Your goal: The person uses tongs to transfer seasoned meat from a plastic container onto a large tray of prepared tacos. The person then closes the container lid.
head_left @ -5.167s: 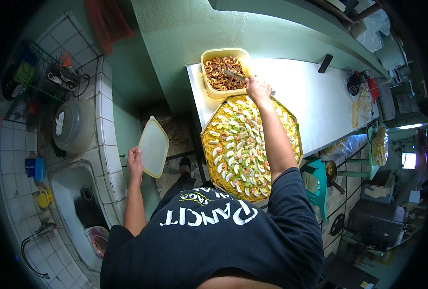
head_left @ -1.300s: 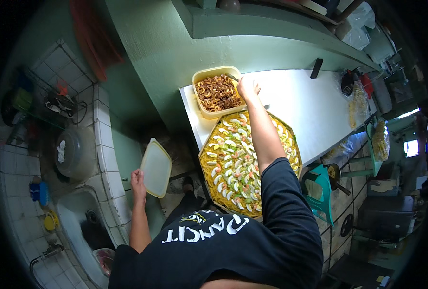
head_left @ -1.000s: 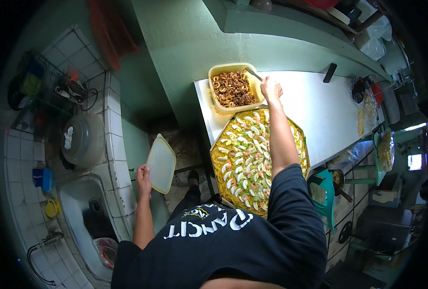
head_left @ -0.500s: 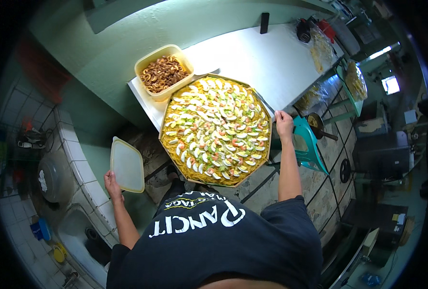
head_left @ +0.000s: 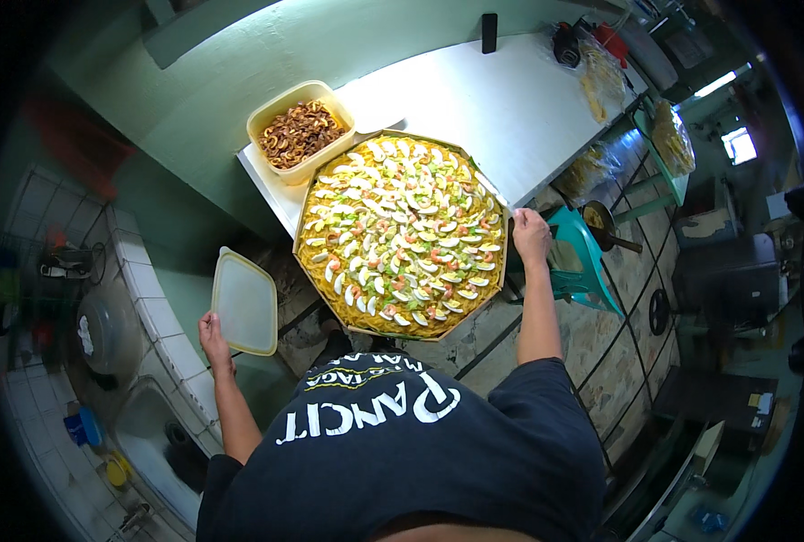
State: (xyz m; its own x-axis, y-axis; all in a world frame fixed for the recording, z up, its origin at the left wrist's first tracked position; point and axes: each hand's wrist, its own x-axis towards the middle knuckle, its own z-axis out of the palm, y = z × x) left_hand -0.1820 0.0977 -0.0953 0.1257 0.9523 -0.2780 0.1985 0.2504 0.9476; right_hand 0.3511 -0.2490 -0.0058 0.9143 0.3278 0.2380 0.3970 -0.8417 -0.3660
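Observation:
A large octagonal tray of noodles, topped with sliced egg, shrimp and chopped greens, rests partly on the white table and juts over its near edge. My right hand is closed at the tray's right corner; what its fingers pinch there, the rim or a thin strip beside it, cannot be made out. My left hand, low on the left, grips the edge of a translucent rectangular lid with a yellowish rim. Behind the tray's left side stands a yellow plastic tub holding brown, curled cooked pieces.
The white table runs along the wall, with a dark upright phone-like object at its back. A teal plastic chair and a pan stand to the right. A tiled counter with a sink lies left.
The lid in my left hand has shifted slightly right and up. My right hand stays at the tray's corner. The whole view has shifted a little.

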